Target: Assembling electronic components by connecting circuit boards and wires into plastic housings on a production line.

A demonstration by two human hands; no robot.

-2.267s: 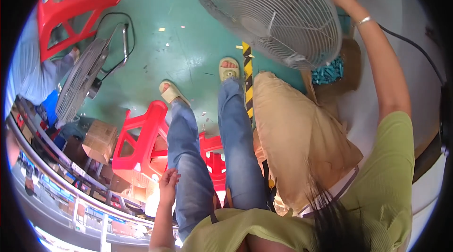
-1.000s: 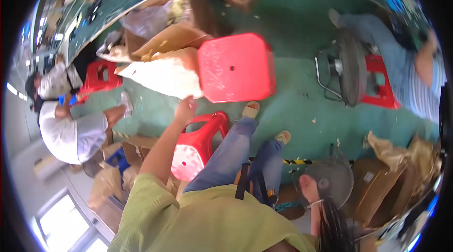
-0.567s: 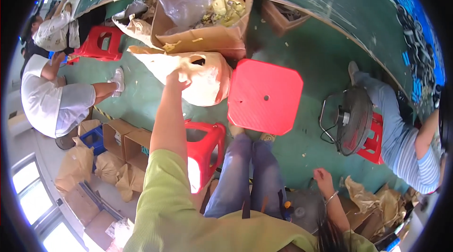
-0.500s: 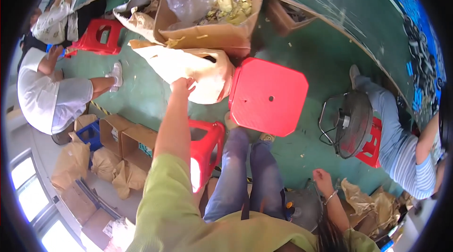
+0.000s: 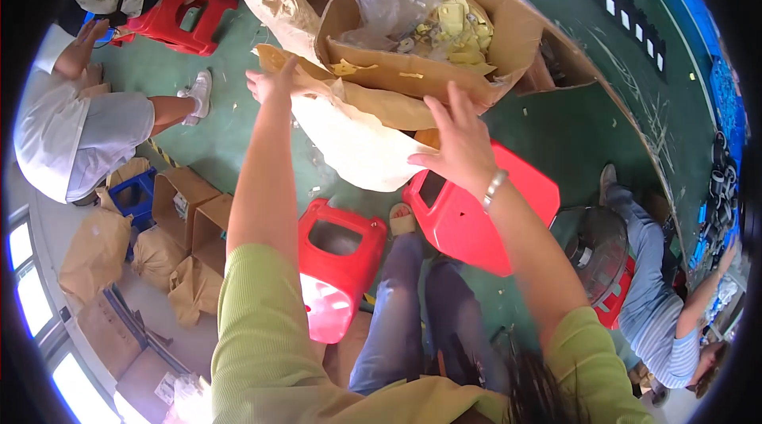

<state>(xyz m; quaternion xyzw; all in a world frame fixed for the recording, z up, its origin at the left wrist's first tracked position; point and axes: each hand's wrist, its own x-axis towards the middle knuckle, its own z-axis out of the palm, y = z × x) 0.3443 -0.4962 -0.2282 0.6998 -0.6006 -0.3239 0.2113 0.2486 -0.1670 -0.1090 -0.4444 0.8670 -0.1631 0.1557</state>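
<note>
A large tan paper bag (image 5: 349, 138) stands in front of me, its mouth facing up. My left hand (image 5: 272, 84) is closed over the left part of its upper edge. At the other end of the bag is my right hand (image 5: 464, 142), fingers stretched and thumb spread apart, close against the edge. Whether the right fingers touch the paper is hard to tell. Right behind the bag, an open cardboard box (image 5: 397, 67) holds clear plastic film (image 5: 389, 7) and yellow pieces (image 5: 459, 27). A red stool (image 5: 516, 213) stands under my right forearm.
Another red stool (image 5: 341, 265) is by my left leg. At left are a seated person (image 5: 71, 122), cardboard boxes (image 5: 186, 202) and brown paper sacks (image 5: 95, 249). A fan (image 5: 594, 253) and another person (image 5: 659, 297) are on the right. A green-topped table (image 5: 627, 67) curves along the far right.
My right hand has come up from low on the right to the bag's right end. My left hand has moved up to its left edge. The view has shifted, and the bag stands differently.
</note>
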